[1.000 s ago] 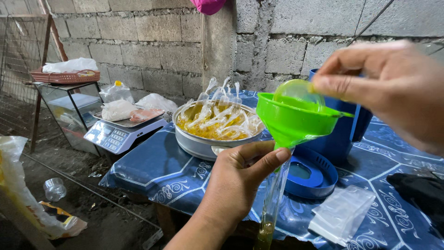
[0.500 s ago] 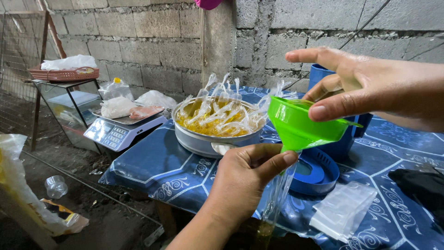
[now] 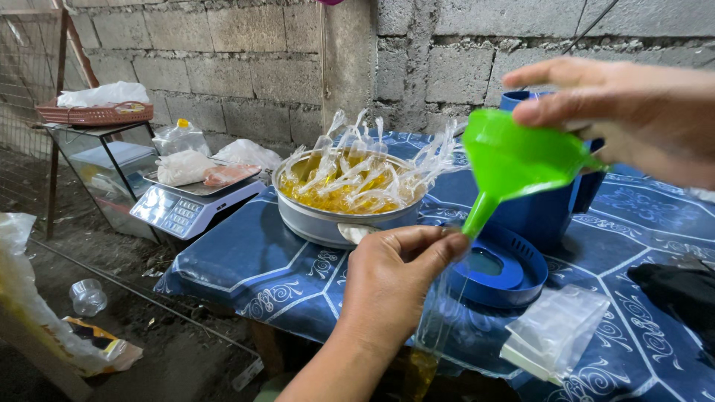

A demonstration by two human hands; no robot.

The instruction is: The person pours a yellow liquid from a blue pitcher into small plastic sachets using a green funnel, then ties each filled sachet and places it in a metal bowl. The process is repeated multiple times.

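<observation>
My right hand [image 3: 633, 123] grips the rim of a bright green funnel [image 3: 518, 165] and holds it tilted, its spout pointing down-left toward my left hand. My left hand [image 3: 391, 279] pinches the top of a long narrow clear plastic bag [image 3: 430, 327] that hangs down with yellow liquid at its bottom. The spout tip sits right at the bag's mouth, by my left thumb. Behind them a round metal basin [image 3: 328, 222] holds several tied clear bags of yellow liquid.
A blue container [image 3: 547, 212] and its blue lid [image 3: 506, 275] stand on the blue patterned tablecloth [image 3: 246, 260]. A stack of clear empty bags [image 3: 555, 335] lies at right, near a black object [image 3: 681, 286]. A digital scale [image 3: 190, 205] with bagged goods sits left, near a glass cabinet [image 3: 104, 164].
My right hand set down a small green cup it was tipping into the funnel, took the funnel's rim, then lifted and tilted the funnel so its spout came up out of the bag.
</observation>
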